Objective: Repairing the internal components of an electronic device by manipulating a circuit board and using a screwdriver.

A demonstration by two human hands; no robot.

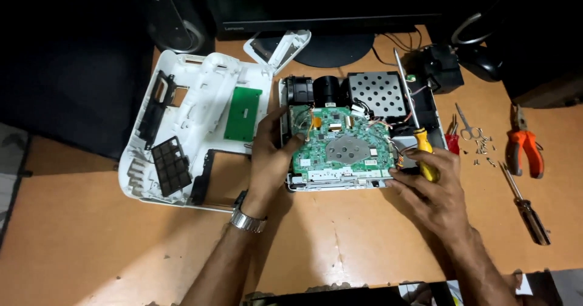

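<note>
Bare forearms, silver metal wristwatch (248,221) on left wrist
</note>
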